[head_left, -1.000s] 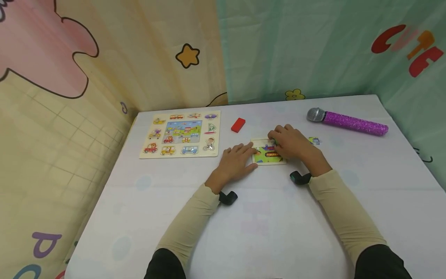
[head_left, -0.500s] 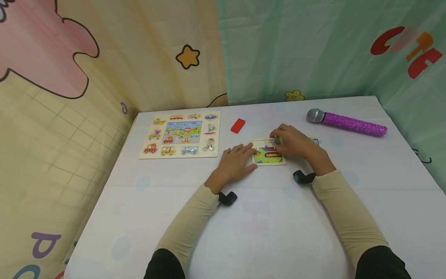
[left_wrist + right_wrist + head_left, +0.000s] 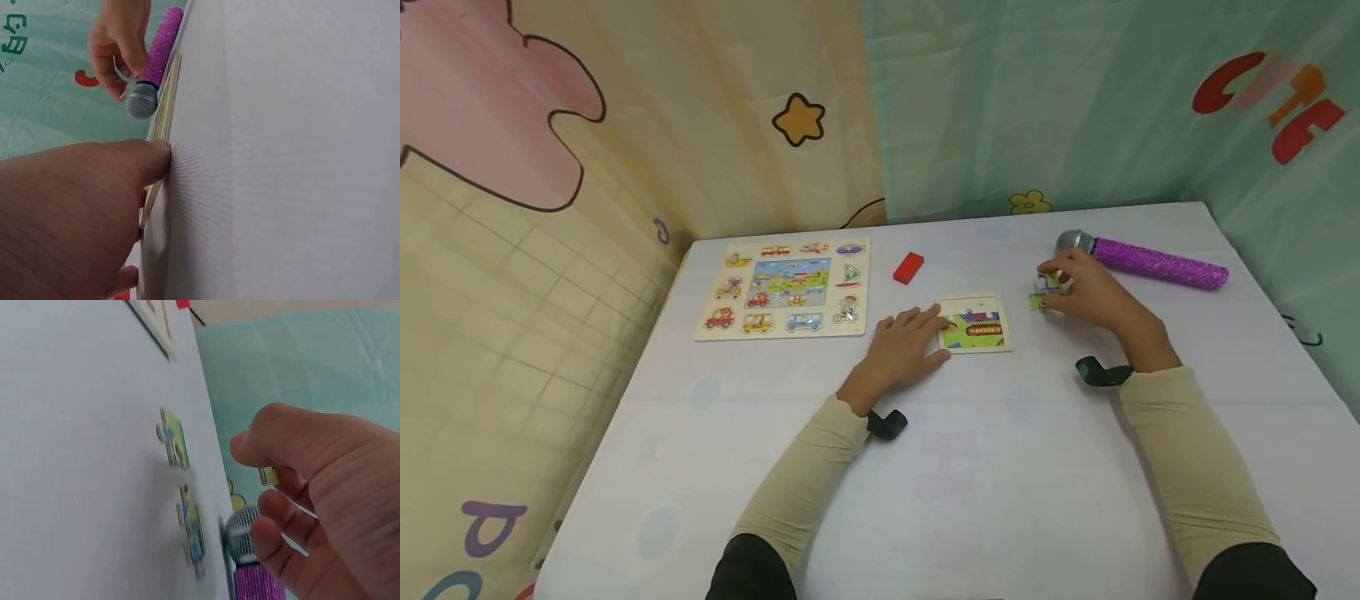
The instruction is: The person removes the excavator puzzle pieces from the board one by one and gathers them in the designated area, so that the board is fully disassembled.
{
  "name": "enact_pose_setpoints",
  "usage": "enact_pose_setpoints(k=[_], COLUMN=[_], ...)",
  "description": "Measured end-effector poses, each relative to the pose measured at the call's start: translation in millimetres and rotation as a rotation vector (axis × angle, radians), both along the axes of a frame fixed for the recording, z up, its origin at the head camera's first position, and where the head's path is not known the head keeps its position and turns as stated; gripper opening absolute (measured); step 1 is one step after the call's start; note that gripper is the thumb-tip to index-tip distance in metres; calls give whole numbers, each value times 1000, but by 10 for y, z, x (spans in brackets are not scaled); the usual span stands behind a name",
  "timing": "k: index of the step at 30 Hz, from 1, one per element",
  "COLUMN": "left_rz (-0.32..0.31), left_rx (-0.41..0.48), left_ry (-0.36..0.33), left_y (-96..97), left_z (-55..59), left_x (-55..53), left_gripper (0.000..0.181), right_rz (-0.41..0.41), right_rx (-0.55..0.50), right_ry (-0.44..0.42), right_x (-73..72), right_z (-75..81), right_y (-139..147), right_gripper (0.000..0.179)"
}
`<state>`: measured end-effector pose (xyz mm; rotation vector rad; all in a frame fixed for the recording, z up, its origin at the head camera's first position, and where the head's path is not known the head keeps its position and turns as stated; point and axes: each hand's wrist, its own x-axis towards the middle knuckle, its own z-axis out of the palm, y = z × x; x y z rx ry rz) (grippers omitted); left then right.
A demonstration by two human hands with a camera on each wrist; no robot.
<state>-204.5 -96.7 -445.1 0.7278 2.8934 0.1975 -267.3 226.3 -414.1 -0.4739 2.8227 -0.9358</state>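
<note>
My left hand (image 3: pixel 904 350) rests with fingers spread on the left edge of a small jigsaw puzzle board (image 3: pixel 977 345). The board's lower part shows a tracked vehicle on green, and its upper part is bare. In the left wrist view, the thumb presses the edge of the board (image 3: pixel 169 115). To the right of the board, my right hand (image 3: pixel 1093 292) pinches a puzzle piece (image 3: pixel 269 475) between thumb and forefinger, above the table. Two other puzzle pieces lie on the table below it: a green one (image 3: pixel 175 439) and a green and blue one (image 3: pixel 192 528).
A purple glitter microphone (image 3: pixel 1157 262) lies just behind my right hand. Towards the back is a red block (image 3: pixel 908 267). On the left lies a larger vehicle picture board (image 3: pixel 782 331). Printed curtains stand behind the white table (image 3: pixel 925 500).
My right hand has moved right, off the small puzzle board, carrying a puzzle piece. The board's upper part is now uncovered. My left hand has stayed in place.
</note>
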Motion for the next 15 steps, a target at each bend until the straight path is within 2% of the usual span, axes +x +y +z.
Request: enact_pose_setpoints(k=[5, 9, 15], left_rz=[-5, -2, -3], left_rx=[-3, 3, 23], left_ry=[9, 9, 2], left_y=[-7, -14, -10], left_z=[-13, -17, -15], left_x=[-4, -5, -4], left_gripper=[55, 56, 55], right_rz=[-62, -57, -29], right_rx=[27, 76, 39], right_ry=[-37, -84, -93], right_x=[45, 57, 80], right_z=[-66, -151, -241], right_y=[417, 642, 824], right_gripper=[50, 48, 48])
